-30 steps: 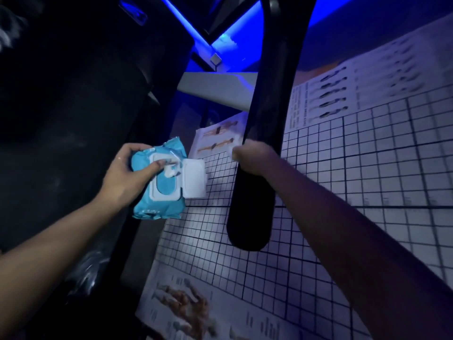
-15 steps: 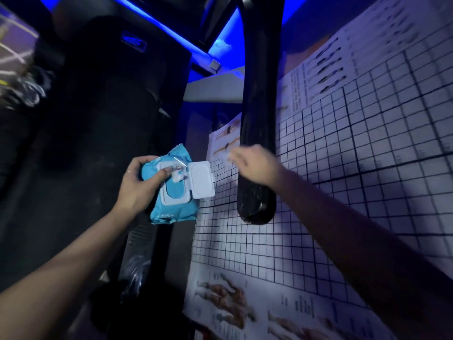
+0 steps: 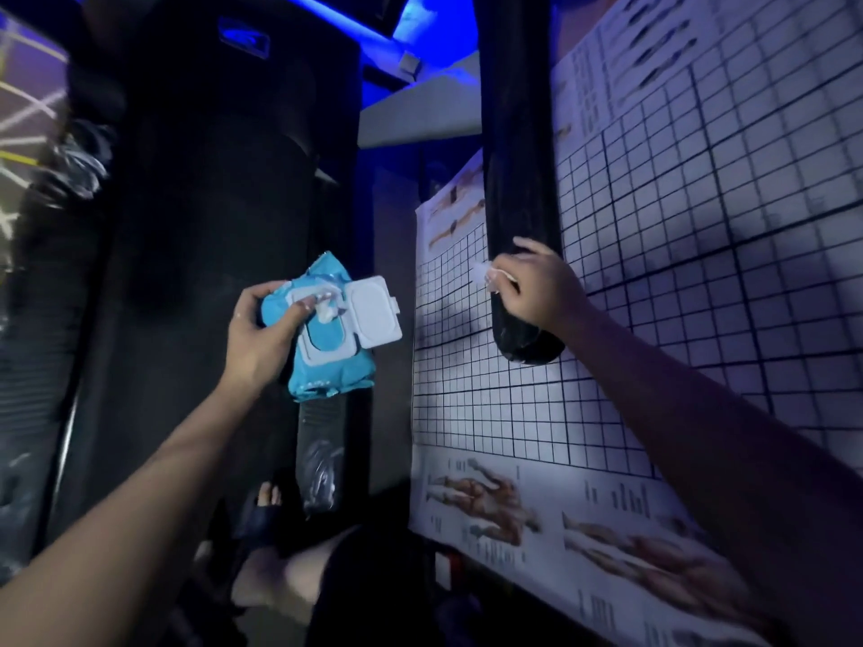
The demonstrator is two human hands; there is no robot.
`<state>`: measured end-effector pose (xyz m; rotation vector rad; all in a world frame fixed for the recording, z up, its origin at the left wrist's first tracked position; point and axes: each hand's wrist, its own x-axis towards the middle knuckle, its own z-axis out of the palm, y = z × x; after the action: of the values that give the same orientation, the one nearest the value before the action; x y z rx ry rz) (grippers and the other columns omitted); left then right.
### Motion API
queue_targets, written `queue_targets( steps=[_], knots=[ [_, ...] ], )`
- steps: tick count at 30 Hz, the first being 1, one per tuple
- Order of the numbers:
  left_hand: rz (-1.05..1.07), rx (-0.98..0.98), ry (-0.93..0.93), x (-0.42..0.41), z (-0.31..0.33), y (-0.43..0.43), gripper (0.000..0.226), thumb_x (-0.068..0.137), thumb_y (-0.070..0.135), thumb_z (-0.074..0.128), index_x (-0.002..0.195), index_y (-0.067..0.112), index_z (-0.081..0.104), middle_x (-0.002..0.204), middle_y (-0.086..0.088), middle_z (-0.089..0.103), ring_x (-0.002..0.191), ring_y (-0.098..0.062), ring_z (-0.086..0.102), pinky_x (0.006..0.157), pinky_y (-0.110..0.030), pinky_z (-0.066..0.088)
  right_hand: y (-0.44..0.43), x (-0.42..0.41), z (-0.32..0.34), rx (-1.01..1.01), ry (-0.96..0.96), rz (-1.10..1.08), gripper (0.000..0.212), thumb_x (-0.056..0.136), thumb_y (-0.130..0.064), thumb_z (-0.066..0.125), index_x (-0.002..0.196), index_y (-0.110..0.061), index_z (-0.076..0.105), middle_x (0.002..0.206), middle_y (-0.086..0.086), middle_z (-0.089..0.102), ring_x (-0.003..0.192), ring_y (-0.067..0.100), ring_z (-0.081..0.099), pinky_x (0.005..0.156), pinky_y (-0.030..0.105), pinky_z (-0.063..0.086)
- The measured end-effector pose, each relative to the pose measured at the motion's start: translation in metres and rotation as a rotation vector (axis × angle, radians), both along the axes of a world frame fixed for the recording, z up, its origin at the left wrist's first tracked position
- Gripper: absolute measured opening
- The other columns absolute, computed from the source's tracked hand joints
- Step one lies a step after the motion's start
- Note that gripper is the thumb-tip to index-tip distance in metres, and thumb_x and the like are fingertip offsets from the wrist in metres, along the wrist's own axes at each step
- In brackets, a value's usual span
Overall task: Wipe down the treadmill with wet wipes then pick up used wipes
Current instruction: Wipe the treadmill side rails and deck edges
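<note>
Wipe [image 3: 481, 269] pinched in fingers [image 3: 506, 274] of right hand [image 3: 541, 289], against handrail [image 3: 518, 179]

From my seat I see a sky-blue wipes pack [image 3: 327, 368] with a white flip lid [image 3: 375, 315], and a small white wipe [image 3: 483, 273] against the glossy black handrail [image 3: 518, 179]. The treadmill belt [image 3: 201, 249] looks matte black. The chart [image 3: 654, 273] is white, ruled in a black grid, with reddish-brown body figures along its edges. A blue glow [image 3: 420, 25] tints the top.
</note>
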<state>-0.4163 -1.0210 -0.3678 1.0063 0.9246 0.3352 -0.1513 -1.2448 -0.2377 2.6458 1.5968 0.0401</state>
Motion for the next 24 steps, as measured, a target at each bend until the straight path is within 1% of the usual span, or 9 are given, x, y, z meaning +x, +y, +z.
queue_targets(
  steps=[3,7,11,15,18,19,21,23,24],
  knots=[
    [0.046,0.021,0.029,0.004,-0.003,0.005,0.031,0.080,0.036,0.086,0.102,0.034,0.064,0.114,-0.006,0.073,0.107,-0.028,0.072,0.088,-0.042,0.061,0.002,0.001,0.000,0.004,0.011,-0.031,0.017,0.093,-0.017,0.056,0.080,-0.013,0.065,0.068,0.005,0.069,0.072,0.025,0.067,0.113,0.039,0.041],
    [-0.033,0.055,-0.017,0.030,-0.002,-0.007,0.032,0.080,0.034,0.088,0.103,0.034,0.065,0.113,-0.006,0.074,0.100,-0.022,0.074,0.088,-0.048,0.062,0.000,0.005,-0.002,0.036,0.002,-0.013,0.015,0.093,-0.017,0.057,0.083,-0.014,0.068,0.066,0.003,0.068,0.072,0.023,0.067,0.113,0.038,0.042],
    [-0.040,0.059,-0.093,0.067,-0.004,-0.029,0.033,0.077,0.036,0.086,0.102,0.032,0.066,0.111,-0.005,0.074,0.098,-0.018,0.073,0.089,-0.048,0.062,0.000,0.010,-0.008,-0.004,-0.012,0.024,0.025,0.096,-0.025,0.049,0.085,-0.016,0.069,0.069,-0.001,0.070,0.075,0.020,0.068,0.117,0.028,0.033],
    [-0.014,0.097,-0.127,0.092,-0.021,-0.046,0.037,0.072,0.043,0.087,0.102,0.036,0.066,0.111,-0.006,0.075,0.103,-0.026,0.073,0.090,-0.053,0.061,-0.006,0.016,-0.013,0.073,-0.001,0.041,0.025,0.102,-0.024,0.045,0.093,-0.016,0.067,0.075,-0.003,0.074,0.082,0.017,0.069,0.118,0.021,0.028],
    [0.048,0.177,-0.114,0.108,-0.043,-0.064,0.039,0.071,0.047,0.088,0.102,0.038,0.067,0.110,-0.004,0.076,0.102,-0.027,0.074,0.088,-0.055,0.061,-0.003,0.020,-0.013,-0.060,0.004,0.029,0.028,0.107,-0.029,0.040,0.097,-0.019,0.064,0.090,-0.004,0.077,0.104,0.016,0.067,0.119,0.026,0.026],
    [0.110,0.194,-0.114,0.112,-0.049,-0.067,0.040,0.071,0.049,0.088,0.103,0.038,0.066,0.109,-0.002,0.076,0.101,-0.026,0.074,0.088,-0.055,0.061,0.000,0.022,-0.013,-0.094,-0.027,0.007,0.028,0.107,-0.031,0.039,0.099,-0.020,0.064,0.095,-0.002,0.077,0.113,0.017,0.064,0.118,0.023,0.020],
    [0.282,0.241,-0.119,0.113,-0.066,-0.079,0.039,0.073,0.052,0.087,0.103,0.041,0.065,0.107,0.003,0.075,0.100,-0.022,0.074,0.088,-0.053,0.061,0.001,0.017,-0.008,-0.206,-0.104,0.015,0.029,0.106,-0.036,0.037,0.101,-0.023,0.063,0.101,0.005,0.074,0.119,0.020,0.060,0.115,0.023,0.015],
    [0.432,0.261,-0.123,0.109,-0.070,-0.094,0.036,0.072,0.054,0.085,0.099,0.045,0.063,0.108,0.005,0.074,0.100,-0.018,0.073,0.090,-0.051,0.060,0.004,0.008,-0.005,-0.338,-0.180,0.094,0.034,0.106,-0.041,0.035,0.107,-0.023,0.064,0.114,0.008,0.071,0.121,0.025,0.058,0.112,0.030,0.026],
    [0.490,0.250,-0.126,0.107,-0.070,-0.106,0.034,0.072,0.053,0.085,0.096,0.046,0.062,0.109,0.004,0.074,0.099,-0.016,0.072,0.091,-0.049,0.060,0.004,-0.002,-0.003,-0.441,-0.179,0.102,0.035,0.106,-0.043,0.035,0.112,-0.025,0.065,0.122,0.007,0.069,0.123,0.027,0.057,0.106,0.033,0.034]
  ],
)
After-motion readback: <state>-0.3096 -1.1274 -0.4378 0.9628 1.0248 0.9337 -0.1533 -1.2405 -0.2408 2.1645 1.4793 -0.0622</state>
